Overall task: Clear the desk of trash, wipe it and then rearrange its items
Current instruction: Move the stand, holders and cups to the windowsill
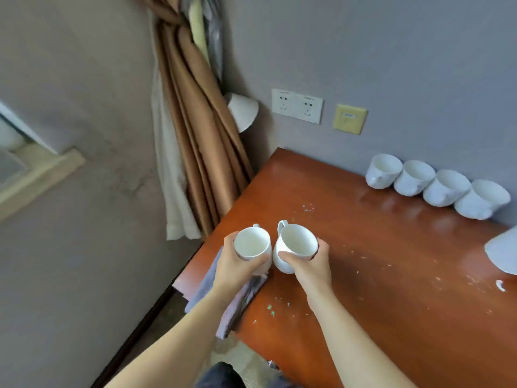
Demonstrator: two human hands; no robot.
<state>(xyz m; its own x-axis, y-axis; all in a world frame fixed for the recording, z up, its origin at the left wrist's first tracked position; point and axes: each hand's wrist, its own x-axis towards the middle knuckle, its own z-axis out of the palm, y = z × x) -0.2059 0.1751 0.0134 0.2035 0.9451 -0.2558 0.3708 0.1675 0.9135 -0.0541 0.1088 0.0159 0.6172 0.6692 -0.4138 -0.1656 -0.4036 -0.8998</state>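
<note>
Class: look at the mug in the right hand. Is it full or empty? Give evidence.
Empty. The mug in the right hand shows a bare white inside, with no liquid visible.

Desk: reddish-brown glossy wooden top, set into wall corner.
- Row of four white cups noted along back wall, each touching next.
- Grey cloth laid at left edge, overhanging it.
- Small flecks scattered across surface, white and green.
- White scrap near right.
- White object cut off by frame, unidentified.
</note>
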